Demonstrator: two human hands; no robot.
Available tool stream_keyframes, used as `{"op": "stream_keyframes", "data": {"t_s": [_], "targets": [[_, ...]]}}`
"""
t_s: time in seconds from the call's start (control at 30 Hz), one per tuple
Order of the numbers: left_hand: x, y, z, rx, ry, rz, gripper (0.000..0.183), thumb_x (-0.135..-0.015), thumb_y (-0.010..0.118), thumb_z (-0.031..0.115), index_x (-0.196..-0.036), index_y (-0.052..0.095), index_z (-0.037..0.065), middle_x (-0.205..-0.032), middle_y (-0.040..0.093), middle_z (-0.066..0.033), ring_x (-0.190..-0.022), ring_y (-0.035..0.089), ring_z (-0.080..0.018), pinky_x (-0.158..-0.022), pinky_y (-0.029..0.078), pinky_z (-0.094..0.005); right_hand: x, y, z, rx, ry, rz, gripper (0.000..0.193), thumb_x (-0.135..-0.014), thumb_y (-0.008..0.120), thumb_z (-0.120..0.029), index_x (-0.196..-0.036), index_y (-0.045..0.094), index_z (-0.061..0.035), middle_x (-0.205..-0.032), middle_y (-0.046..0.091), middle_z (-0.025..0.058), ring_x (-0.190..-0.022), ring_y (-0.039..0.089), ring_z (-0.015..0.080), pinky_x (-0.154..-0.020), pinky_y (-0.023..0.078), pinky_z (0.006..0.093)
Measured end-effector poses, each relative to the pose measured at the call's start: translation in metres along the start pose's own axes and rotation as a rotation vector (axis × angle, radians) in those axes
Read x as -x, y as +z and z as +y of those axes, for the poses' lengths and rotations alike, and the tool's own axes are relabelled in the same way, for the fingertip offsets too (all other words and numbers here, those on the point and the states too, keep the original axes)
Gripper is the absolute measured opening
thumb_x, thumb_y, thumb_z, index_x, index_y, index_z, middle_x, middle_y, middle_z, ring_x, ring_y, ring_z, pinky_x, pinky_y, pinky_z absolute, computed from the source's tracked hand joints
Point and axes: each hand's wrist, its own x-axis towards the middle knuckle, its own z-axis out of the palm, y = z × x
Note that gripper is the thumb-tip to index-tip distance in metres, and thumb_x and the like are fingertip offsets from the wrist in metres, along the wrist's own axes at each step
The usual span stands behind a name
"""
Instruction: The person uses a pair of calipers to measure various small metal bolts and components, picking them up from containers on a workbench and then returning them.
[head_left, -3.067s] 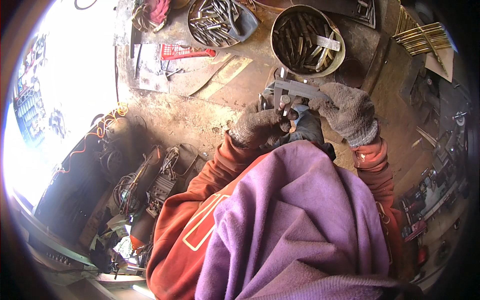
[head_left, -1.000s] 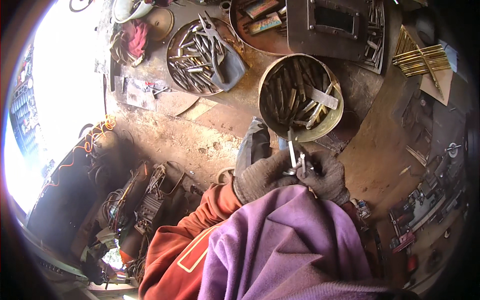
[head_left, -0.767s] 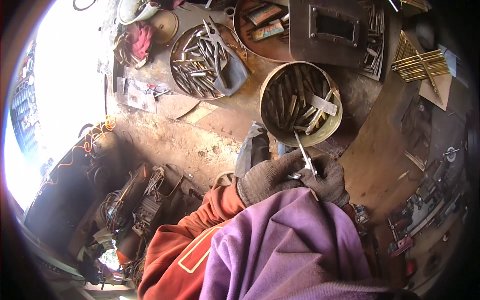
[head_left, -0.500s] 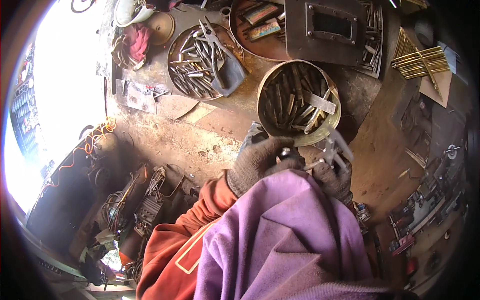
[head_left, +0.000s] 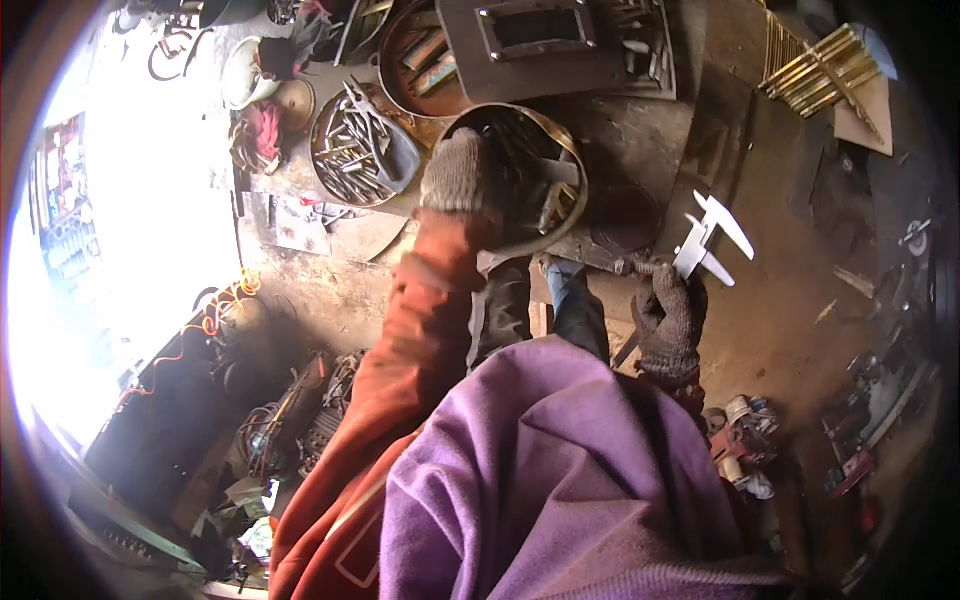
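Reaching forward over the cluttered floor, the left hand (head_left: 462, 172) in a grey knit glove sits at the near rim of a round metal tin (head_left: 560, 160) filled with short metal pieces; its fingers dip into the tin, and whether that grip is closed on anything cannot be told from this angle. Off to the right of that grip and well apart from it, the right hand (head_left: 668, 312), also gloved, is clenched around the lower beam of a steel vernier caliper (head_left: 705, 238), which stands tilted up and away from the palm with its jaws pointing right. Beyond the left grip lies a shallow round tray (head_left: 335, 185) heaped with pliers and metal rods, and farther out a dark rectangular metal frame (head_left: 545, 40). Up and to the right of the caliper rests a bundle of brass-coloured rods (head_left: 815, 65). An orange sleeve (head_left: 420, 330) runs back from the left hand toward purple cloth (head_left: 560, 470).
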Motion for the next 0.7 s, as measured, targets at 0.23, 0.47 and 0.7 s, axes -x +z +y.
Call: {"op": "stream_keyframes", "data": {"t_s": [0.23,0.47,0.7], "targets": [[-0.008,0.028,-0.035,-0.182,0.062,-0.146,0.028,-0.090,0.064,0.025,-0.104,0.064,0.002,-0.093,0.070,-0.0214,-0.093,0.069,-0.0391,-0.078,0.056,-0.0477,-0.002,-0.022,-0.036,0.055,0.032,-0.194,0.025,-0.090,0.070,-0.013,-0.107,0.065,0.0051,-0.080,0.064,0.0038,-0.056,0.051,0.0079,-0.047,0.037,0.0213],[0.009,-0.008,-0.020,-0.127,0.065,-0.056,0.022,-0.086,0.068,0.021,-0.102,0.065,0.006,-0.096,0.070,-0.0165,-0.094,0.069,-0.0347,-0.080,0.056,-0.0440,-0.009,-0.041,-0.035,0.127,-0.134,-0.250,0.025,-0.086,0.067,-0.003,-0.110,0.063,0.0033,-0.085,0.065,0.0079,-0.055,0.053,0.0068,-0.045,0.038,0.0199],[0.064,-0.030,0.033,-0.015,0.372,0.293,0.025,-0.080,0.073,0.013,-0.103,0.066,0.005,-0.101,0.070,-0.0112,-0.097,0.068,-0.0279,-0.087,0.055,-0.0366,-0.009,-0.040,-0.042,-0.041,-0.072,-0.430,0.037,-0.087,0.070,-0.006,-0.122,0.058,-0.0017,-0.097,0.067,0.0185,-0.049,0.051,0.0100,-0.040,0.036,0.0208]]}}
